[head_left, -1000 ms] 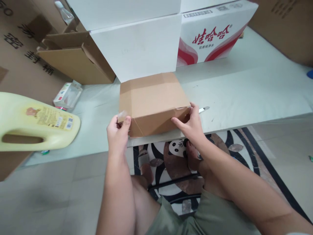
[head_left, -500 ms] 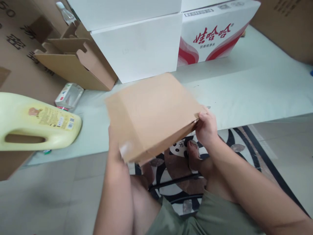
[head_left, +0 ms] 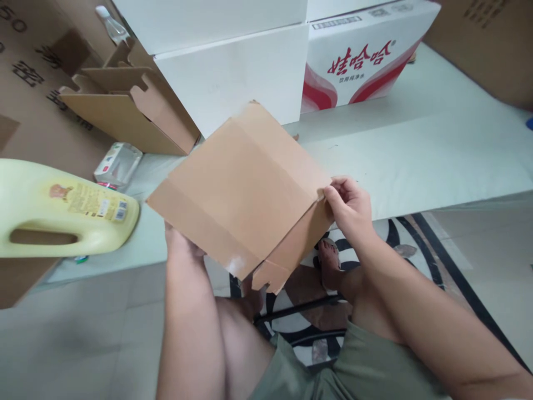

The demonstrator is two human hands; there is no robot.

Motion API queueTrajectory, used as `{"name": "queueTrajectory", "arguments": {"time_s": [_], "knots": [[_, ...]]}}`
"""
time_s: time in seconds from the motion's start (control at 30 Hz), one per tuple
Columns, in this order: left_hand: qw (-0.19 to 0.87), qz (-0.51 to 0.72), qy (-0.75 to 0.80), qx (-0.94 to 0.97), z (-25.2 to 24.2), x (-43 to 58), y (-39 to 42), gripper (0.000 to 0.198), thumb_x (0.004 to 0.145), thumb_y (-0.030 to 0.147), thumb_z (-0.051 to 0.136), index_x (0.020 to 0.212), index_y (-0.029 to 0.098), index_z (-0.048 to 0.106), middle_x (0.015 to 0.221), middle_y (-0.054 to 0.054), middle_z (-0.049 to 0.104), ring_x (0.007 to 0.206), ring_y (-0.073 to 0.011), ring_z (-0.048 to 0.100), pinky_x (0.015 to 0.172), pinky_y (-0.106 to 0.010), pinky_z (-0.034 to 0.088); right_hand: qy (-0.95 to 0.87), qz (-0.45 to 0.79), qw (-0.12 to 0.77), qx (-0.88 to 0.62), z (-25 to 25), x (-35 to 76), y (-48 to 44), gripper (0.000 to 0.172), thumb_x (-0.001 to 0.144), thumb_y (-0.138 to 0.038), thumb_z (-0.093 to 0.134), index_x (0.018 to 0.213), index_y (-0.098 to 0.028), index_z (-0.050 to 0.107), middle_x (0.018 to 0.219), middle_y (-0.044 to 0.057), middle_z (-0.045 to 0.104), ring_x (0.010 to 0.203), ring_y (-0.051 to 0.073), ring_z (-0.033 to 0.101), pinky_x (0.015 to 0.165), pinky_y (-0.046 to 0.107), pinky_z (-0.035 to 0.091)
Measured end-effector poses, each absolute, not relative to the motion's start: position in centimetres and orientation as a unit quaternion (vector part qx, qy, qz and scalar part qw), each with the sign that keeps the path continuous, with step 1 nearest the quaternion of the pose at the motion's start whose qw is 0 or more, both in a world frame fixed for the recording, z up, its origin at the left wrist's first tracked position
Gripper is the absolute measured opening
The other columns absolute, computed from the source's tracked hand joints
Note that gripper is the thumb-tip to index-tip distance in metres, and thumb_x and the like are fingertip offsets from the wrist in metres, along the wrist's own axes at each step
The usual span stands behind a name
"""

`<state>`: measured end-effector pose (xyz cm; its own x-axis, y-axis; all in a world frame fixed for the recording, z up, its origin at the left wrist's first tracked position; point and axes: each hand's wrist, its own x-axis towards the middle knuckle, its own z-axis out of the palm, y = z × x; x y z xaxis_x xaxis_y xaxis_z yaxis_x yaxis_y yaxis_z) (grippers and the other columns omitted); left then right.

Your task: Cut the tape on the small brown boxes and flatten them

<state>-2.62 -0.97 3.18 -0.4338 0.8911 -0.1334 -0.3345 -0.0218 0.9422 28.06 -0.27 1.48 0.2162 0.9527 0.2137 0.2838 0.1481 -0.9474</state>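
A brown cardboard box (head_left: 233, 189), folded flat with creased panels, is held up above my lap and tilted. My right hand (head_left: 350, 208) pinches its right corner between thumb and fingers. Under the left edge is my left hand (head_left: 181, 241), its fingers mostly hidden behind the cardboard as it supports that side. Along the lower right side a narrow flap (head_left: 287, 255) with notched tabs hangs below the main panel. A whitish scuff shows near the bottom corner.
White cartons (head_left: 237, 78) and a red-and-white water carton (head_left: 358, 66) stand on the pale green table cover (head_left: 425, 150). At left are a yellow jug (head_left: 95, 205), a clear bottle (head_left: 119, 164) and an open cardboard box (head_left: 125, 116). A patterned mat (head_left: 403, 250) lies below.
The cardboard has turned and tipped, so its left corner reaches further left and its notched flap now shows at the bottom. My left hand has moved left; the right keeps its corner.
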Motion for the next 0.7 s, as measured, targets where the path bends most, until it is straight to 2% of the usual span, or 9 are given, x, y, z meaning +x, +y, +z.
{"name": "queueTrajectory", "arguments": {"time_s": [0.1, 0.13, 0.2, 0.27, 0.37, 0.4, 0.47, 0.6, 0.7], "knots": [[0.467, 0.685, 0.491, 0.267, 3.7, -2.5, -0.4, 0.043, 0.059, 0.056, 0.088, 0.075, 0.022, 0.067, 0.071, 0.003, 0.073, 0.073, -0.0190, 0.069, 0.068, -0.032, 0.060, -0.547, 0.249, 0.544, -0.586, 0.9, 28.3, 0.1, 0.029, 0.081, -0.044, 0.072, 0.102, -0.026, 0.063, 0.104, 0.006, 0.069, 0.096, 0.023, 0.063, 0.086, 0.041, 0.052], [0.468, 0.690, 0.481, 0.269, 3.8, -2.4, -0.3, 0.042, 0.060, 0.056, 0.088, 0.075, 0.022, 0.068, 0.074, 0.001, 0.075, 0.082, -0.0212, 0.071, 0.073, -0.032, 0.061, -0.530, 0.261, 0.558, -0.582, 0.7, 28.4, 0.3, 0.036, 0.080, -0.046, 0.074, 0.108, -0.027, 0.062, 0.107, 0.006, 0.068, 0.096, 0.023, 0.062, 0.085, 0.040, 0.052], [0.464, 0.701, 0.468, 0.271, 4.1, -2.1, -0.2, 0.038, 0.065, 0.054, 0.088, 0.073, 0.023, 0.068, 0.078, 0.000, 0.076, 0.095, -0.0233, 0.072, 0.083, -0.032, 0.060, -0.484, 0.363, 0.571, -0.555, 0.3, 28.2, 0.4, 0.044, 0.078, -0.054, 0.075, 0.110, -0.027, 0.060, 0.094, 0.003, 0.066, 0.079, 0.019, 0.060, 0.069, 0.034, 0.051], [0.454, 0.720, 0.448, 0.271, 4.4, -1.8, -0.3, 0.036, 0.073, 0.056, 0.082, 0.075, 0.023, 0.067, 0.086, -0.002, 0.078, 0.107, -0.0254, 0.071, 0.092, -0.033, 0.059, -0.442, 0.503, 0.538, -0.513, 0.1, 27.8, 0.3, 0.047, 0.073, -0.064, 0.076, 0.095, -0.026, 0.061, 0.072, -0.002, 0.058, 0.058, 0.014, 0.049, 0.052, 0.028, 0.042], [0.419, 0.765, 0.411, 0.267, 4.5, -1.6, -0.6, 0.049, 0.084, 0.072, 0.062, 0.086, 0.023, 0.069, 0.106, -0.006, 0.078, 0.121, -0.0310, 0.067, 0.098, -0.041, 0.057, -0.399, 0.619, 0.481, -0.475, 0.1, 26.9, -0.1, 0.055, 0.062, -0.071, 0.082, 0.072, -0.023, 0.057, 0.056, -0.005, 0.049, 0.047, 0.010, 0.039, 0.042, 0.025, 0.031], [0.411, 0.772, 0.406, 0.264, 4.4, -1.7, -0.8, 0.053, 0.084, 0.075, 0.059, 0.089, 0.023, 0.070, 0.111, -0.008, 0.077, 0.123, -0.0321, 0.066, 0.098, -0.043, 0.058, -0.386, 0.626, 0.484, -0.475, 0.1, 26.6, -0.2, 0.056, 0.060, -0.071, 0.084, 0.068, -0.023, 0.056, 0.053, -0.005, 0.047, 0.045, 0.009, 0.037, 0.041, 0.024, 0.029], [0.407, 0.767, 0.426, 0.253, 4.0, -2.0, -1.1, 0.047, 0.080, 0.068, 0.067, 0.093, 0.023, 0.071, 0.114, -0.009, 0.077, 0.121, -0.0306, 0.068, 0.097, -0.040, 0.058, -0.365, 0.625, 0.496, -0.480, 0.2, 26.2, -0.4, 0.055, 0.058, -0.069, 0.086, 0.067, -0.023, 0.056, 0.051, -0.006, 0.046, 0.044, 0.009, 0.038, 0.040, 0.024, 0.028], [0.418, 0.739, 0.485, 0.212, 2.6, -3.3, -1.3, 0.031, 0.068, 0.040, 0.082, 0.093, 0.024, 0.070, 0.113, -0.006, 0.077, 0.109, -0.0245, 0.072, 0.089, -0.033, 0.061, -0.359, 0.643, 0.480, -0.477, 0.2, 25.2, -1.0, 0.054, 0.058, -0.065, 0.087, 0.084, -0.024, 0.065, 0.064, -0.001, 0.063, 0.055, 0.017, 0.056, 0.046, 0.030, 0.043], [0.427, 0.740, 0.483, 0.193, 2.0, -3.9, -1.0, 0.031, 0.070, 0.042, 0.078, 0.094, 0.024, 0.070, 0.106, -0.006, 0.078, 0.101, -0.0249, 0.073, 0.082, -0.034, 0.061, -0.360, 0.659, 0.461, -0.473, 0.6, 24.3, -1.5, 0.057, 0.056, -0.064, 0.089, 0.087, -0.024, 0.063, 0.065, -0.002, 0.064, 0.048, 0.014, 0.050, 0.040, 0.028, 0.035]]}}
